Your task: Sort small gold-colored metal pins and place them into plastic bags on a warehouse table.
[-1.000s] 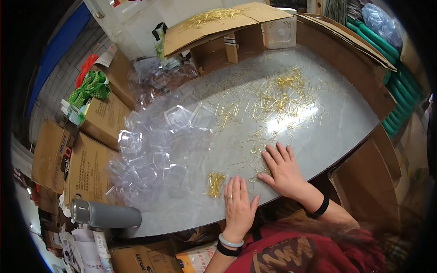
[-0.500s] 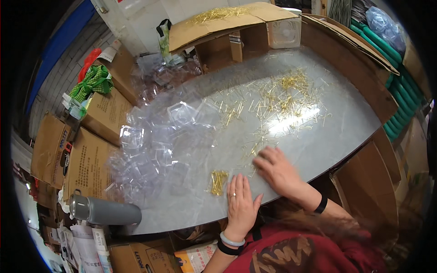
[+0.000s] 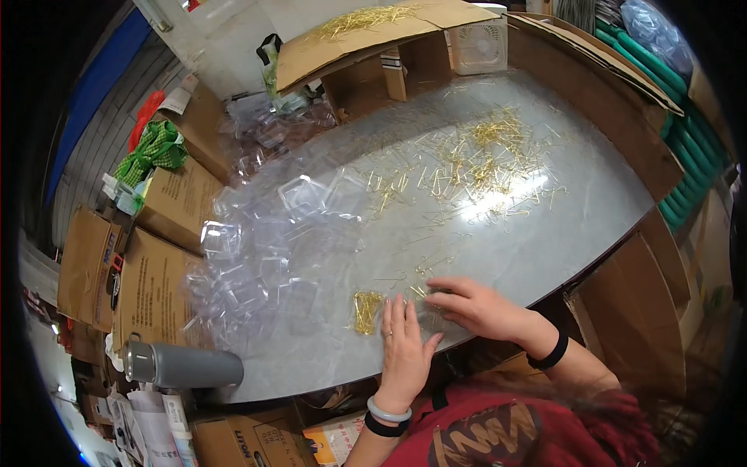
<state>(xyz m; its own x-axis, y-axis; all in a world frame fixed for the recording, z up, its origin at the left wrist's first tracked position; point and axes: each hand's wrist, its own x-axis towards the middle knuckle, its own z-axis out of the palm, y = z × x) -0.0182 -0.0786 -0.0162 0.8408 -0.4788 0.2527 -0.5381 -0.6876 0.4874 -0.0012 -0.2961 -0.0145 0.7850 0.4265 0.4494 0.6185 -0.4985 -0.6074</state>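
Observation:
My left hand (image 3: 405, 350) lies flat at the near edge of the grey table (image 3: 334, 373), fingers stretched and its thumb apart. Beside its fingertips, on the left, is a small clear box packed with gold wire hooks (image 3: 366, 312); box walls are hard to make out. My right hand (image 3: 484, 310) is low over the tabletop to the right, fingers extended and slightly bent toward the left hand. A few loose gold hooks (image 3: 420, 292) lie by its fingertips. What is under its palm is hidden. Farther back spreads a pile of gold wire hooks (image 3: 498, 132).
Clear plastic boxes (image 3: 257, 265) heap over the table's left side. A grey bottle (image 3: 194, 366) stands at the near left edge. Cardboard barriers (image 3: 607, 117) line the far and right edges, with a white fan (image 3: 478, 47) at the back. Cartons (image 3: 156, 280) stack at left.
My right hand has drawn nearer and lower toward the left hand, with a few loose hooks now by its fingertips. The left hand stays beside the packed hooks. The view has shifted slightly.

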